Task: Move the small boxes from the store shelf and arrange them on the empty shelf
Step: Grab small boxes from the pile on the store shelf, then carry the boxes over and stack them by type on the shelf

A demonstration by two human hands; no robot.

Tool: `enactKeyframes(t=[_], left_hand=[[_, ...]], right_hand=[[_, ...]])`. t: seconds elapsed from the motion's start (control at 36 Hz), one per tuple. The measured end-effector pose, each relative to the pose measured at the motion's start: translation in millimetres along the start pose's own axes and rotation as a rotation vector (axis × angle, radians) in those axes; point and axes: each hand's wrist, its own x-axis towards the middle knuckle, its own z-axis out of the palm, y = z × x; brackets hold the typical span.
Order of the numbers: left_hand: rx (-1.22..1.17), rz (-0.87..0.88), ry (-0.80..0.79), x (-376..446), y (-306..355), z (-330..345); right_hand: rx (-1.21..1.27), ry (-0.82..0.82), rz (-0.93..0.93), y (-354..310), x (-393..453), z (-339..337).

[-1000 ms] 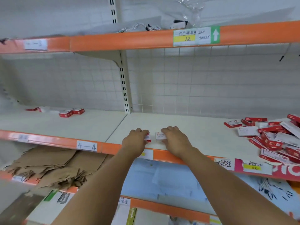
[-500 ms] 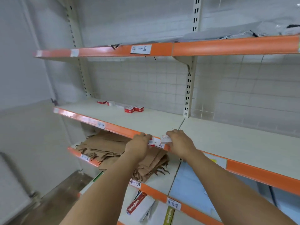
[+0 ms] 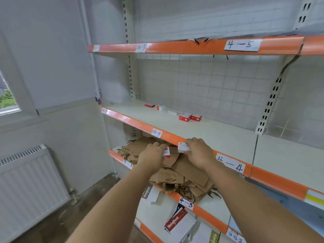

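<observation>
My left hand (image 3: 152, 156) grips a small red and white box (image 3: 166, 152), and my right hand (image 3: 199, 153) grips a white staples box (image 3: 183, 147). Both are held in the air just in front of the orange edge of the shelf marked 04-4 (image 3: 157, 148). Farther back on that shelf lie several small red and white boxes: a pair (image 3: 190, 117) side by side, a single red one (image 3: 149, 105) and a white one (image 3: 160, 107) near the back grid.
An upper orange-edged shelf (image 3: 192, 47) hangs above. Below lies a heap of brown paper bags (image 3: 184, 172), and under that notebooks (image 3: 175, 223). A white radiator (image 3: 29, 186) and a window (image 3: 7, 100) are on the left wall.
My view has swung left along the shelving, away from the pile of red boxes. Both hands have carried their boxes leftward, off the shelf top to in front of its edge.
</observation>
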Motion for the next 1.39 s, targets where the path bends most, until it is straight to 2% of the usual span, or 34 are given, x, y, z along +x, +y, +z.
enactKeyframes(t=[0.19,0.44,0.81,0.94,1.17,1.39], left_hand=[[0.000,-0.063,0.010,37.2,-50.1,4.6],[-0.007,-0.052,0.035,117.2,-96.6,-3.3],[-0.003,-0.016,0.037,213.6,-142.6,3.5],[-0.009,0.037,0.020,255.5,-165.6,6.5],[-0.003,0.220,-0.055,319.6,-207.4,13.7],[-0.047,0.368,-0.137,360.9,-216.7,27.2]], right_hand=[[0.017,-0.016,-0.040,-24.2,60.7,25.5],[0.034,0.024,-0.044,-24.2,152.7,42.0],[0.023,-0.004,0.015,-22.3,245.2,65.1],[0.013,-0.007,0.077,-26.5,277.9,75.6],[-0.009,0.012,0.272,-36.5,322.8,87.9],[-0.059,0.013,0.428,-35.5,336.3,94.5]])
